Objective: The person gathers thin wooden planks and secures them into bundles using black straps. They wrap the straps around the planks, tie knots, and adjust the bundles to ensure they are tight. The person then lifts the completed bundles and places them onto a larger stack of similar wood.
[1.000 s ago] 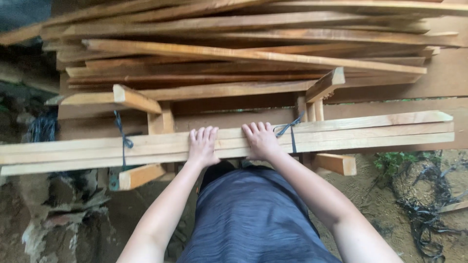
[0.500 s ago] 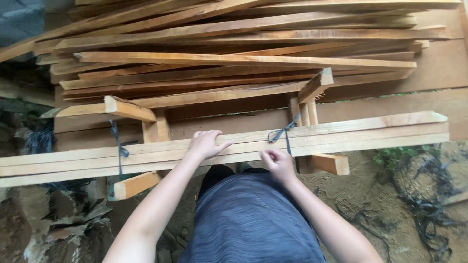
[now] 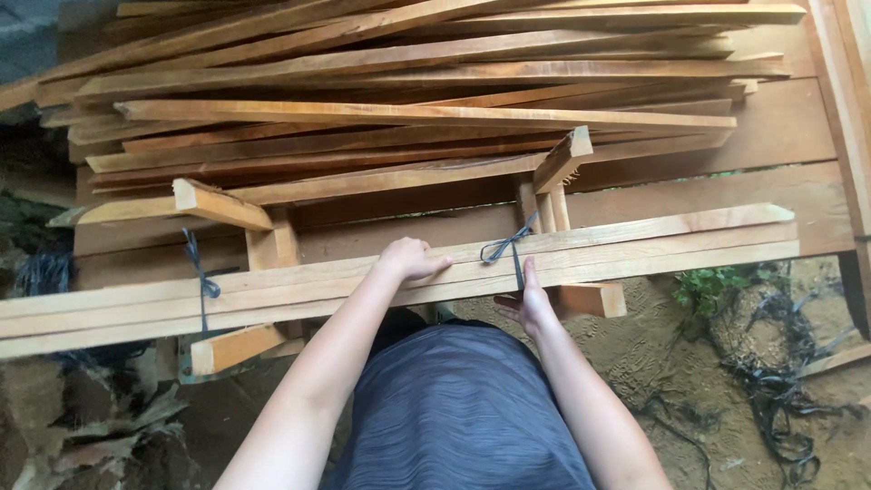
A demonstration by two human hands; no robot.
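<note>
**Bundle of tied slats across the sawhorse frame**

Across the lower middle of the view lay a bundle of long wooden slats (image 3: 635, 249), its long axis running left to right and rising slightly toward the right end. It rested on two short wooden cross-blocks (image 3: 231, 345), with dark cord ties near each one: a left cord tie (image 3: 201, 286) and a right cord tie (image 3: 510, 249) knotted in a bow. The left hand (image 3: 413, 259) lay on top of the bundle, fingers curled over the upper slat, pressing rather than clasping. The right hand (image 3: 528, 304) sat at the near edge just below the right tie, fingers loosely open against the bundle's underside and touching the cord. Both ends of the bundle overhung their supports, the left end running out of view. Behind it stood a loose stack of longer boards (image 3: 408, 118), fanned at slight angles. Below and to the right was bare dirt ground (image 3: 662, 363) with tangled black strapping (image 3: 780, 399) and a small green plant (image 3: 703, 286).
</note>
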